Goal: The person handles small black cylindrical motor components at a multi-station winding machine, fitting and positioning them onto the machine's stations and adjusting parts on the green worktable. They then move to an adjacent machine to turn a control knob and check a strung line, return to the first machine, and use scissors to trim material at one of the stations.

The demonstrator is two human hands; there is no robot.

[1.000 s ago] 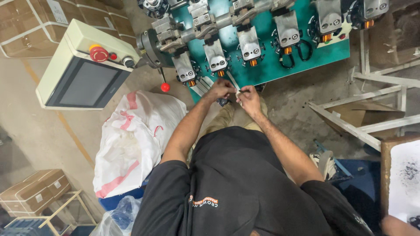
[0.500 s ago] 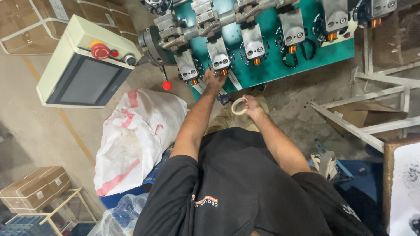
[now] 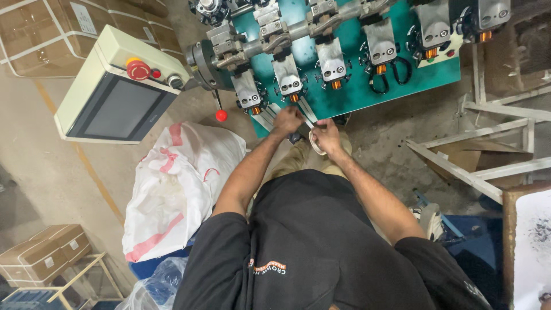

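front: green machine (image 3: 344,95) with a row of metal heads (image 3: 286,73) packed close, small gaps between | left: red-knob lever (image 3: 221,115) and screen box (image 3: 115,92) stick out | low left: white sack (image 3: 178,183) (soft) | right: white metal frame (image 3: 488,149) | open floor (image 3: 384,129) under machine

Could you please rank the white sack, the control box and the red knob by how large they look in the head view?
1. White sack
2. Control box, though higher and nearer the camera, so unsure
3. Red knob

Grey-screened control box (image 3: 117,92), white sack (image 3: 178,189), cardboard boxes (image 3: 43,258), red-knobbed lever (image 3: 220,109)
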